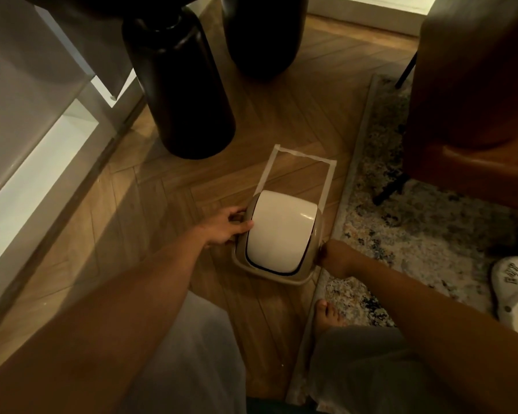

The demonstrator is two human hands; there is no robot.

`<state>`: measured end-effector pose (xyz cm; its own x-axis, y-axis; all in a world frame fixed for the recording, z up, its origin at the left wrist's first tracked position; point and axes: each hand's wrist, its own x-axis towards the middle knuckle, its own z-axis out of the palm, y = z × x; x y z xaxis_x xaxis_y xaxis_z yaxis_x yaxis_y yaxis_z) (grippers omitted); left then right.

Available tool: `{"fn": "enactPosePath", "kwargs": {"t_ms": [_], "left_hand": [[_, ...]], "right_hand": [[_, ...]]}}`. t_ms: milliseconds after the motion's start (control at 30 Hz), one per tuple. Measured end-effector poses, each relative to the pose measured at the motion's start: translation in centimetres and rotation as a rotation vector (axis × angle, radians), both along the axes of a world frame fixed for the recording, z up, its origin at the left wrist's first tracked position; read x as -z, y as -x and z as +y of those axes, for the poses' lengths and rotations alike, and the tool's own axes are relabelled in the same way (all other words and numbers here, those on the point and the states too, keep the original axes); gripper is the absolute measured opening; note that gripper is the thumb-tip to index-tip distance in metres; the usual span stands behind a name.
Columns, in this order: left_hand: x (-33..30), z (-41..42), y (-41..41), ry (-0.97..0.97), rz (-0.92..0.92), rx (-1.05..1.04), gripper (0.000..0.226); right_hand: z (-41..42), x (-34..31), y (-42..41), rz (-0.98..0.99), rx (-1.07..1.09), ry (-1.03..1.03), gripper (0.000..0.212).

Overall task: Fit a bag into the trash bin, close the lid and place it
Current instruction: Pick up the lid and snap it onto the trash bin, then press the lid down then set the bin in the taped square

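A small trash bin [317, 231] with a tan frame and a cream swing lid [277, 231] stands on the wooden floor, its lid down. It covers the near edge of a rectangle of pale tape [329, 177] stuck to the floor. My left hand [228, 227] grips the bin's left side, thumb on the frame beside the lid. My right hand [335, 258] holds the bin's right near corner, its fingers hidden behind the frame. A thin dark line, possibly a bag edge, shows under the lid's near edge.
Two tall black vases [180, 85] [260, 37] stand just beyond the tape. A patterned rug [416, 234] lies to the right, with a brown chair [476, 85] on it and a white clog [515, 291]. White furniture [27, 130] runs along the left. My bare foot [326, 315] is near the bin.
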<state>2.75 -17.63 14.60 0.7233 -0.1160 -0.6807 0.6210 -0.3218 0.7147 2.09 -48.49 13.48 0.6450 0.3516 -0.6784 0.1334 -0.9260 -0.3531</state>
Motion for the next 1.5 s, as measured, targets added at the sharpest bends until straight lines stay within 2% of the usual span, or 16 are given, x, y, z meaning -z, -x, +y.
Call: {"fn": "enactPosePath", "kwargs": {"t_ms": [133, 233, 267, 367, 500, 667, 733, 833, 933, 1100, 1233, 1500], "left_hand": [[0.2, -0.3, 0.1, -0.015, -0.023, -0.002, 0.069], [0.2, -0.4, 0.0, -0.032, -0.034, 0.013, 0.071], [0.2, -0.5, 0.0, -0.035, -0.036, 0.014, 0.071], [0.2, -0.6, 0.0, -0.043, -0.046, 0.02, 0.07], [0.3, -0.5, 0.0, -0.04, -0.042, 0.025, 0.07], [0.1, -0.1, 0.0, 0.023, 0.004, 0.021, 0.073], [-0.1, 0.0, -0.2, -0.001, 0.003, 0.02, 0.073], [-0.3, -0.7, -0.7, -0.117, -0.126, 0.004, 0.071], [-0.8, -2.5, -1.4, -0.125, -0.281, 0.002, 0.059], [-0.4, -5.3, -1.3, -0.123, -0.377, 0.039, 0.051], [1.1, -5.9, -1.4, -0.205, -0.43, 0.087, 0.046], [2.6, -5.7, -1.4, -0.17, -0.464, 0.055, 0.039]], "right_hand": [[-0.3, 0.9, 0.0, -0.023, 0.033, -0.035, 0.053], [-0.4, 1.4, 0.2, -0.028, 0.15, -0.058, 0.053], [-0.5, 1.6, 0.2, -0.013, 0.203, -0.068, 0.047], [-0.3, 1.5, 0.4, 0.02, 0.348, -0.112, 0.009], [0.5, 1.4, 0.4, -0.024, 0.366, -0.118, 0.017], [0.0, 0.6, -0.9, 0.08, 0.345, -0.006, 0.034], [-0.2, 0.0, -1.9, -0.014, 0.407, -0.01, 0.032], [0.7, -1.2, -2.9, -0.288, 0.525, -0.197, 0.033], [2.6, -2.5, -2.6, -0.503, 0.44, -0.334, 0.039], [4.7, -2.4, -1.2, -0.556, 0.222, -0.37, 0.05], [5.0, -1.0, -0.8, -0.602, 0.24, -0.348, 0.054], [5.6, 1.1, -0.4, -0.79, 0.326, -0.408, 0.047]]}}
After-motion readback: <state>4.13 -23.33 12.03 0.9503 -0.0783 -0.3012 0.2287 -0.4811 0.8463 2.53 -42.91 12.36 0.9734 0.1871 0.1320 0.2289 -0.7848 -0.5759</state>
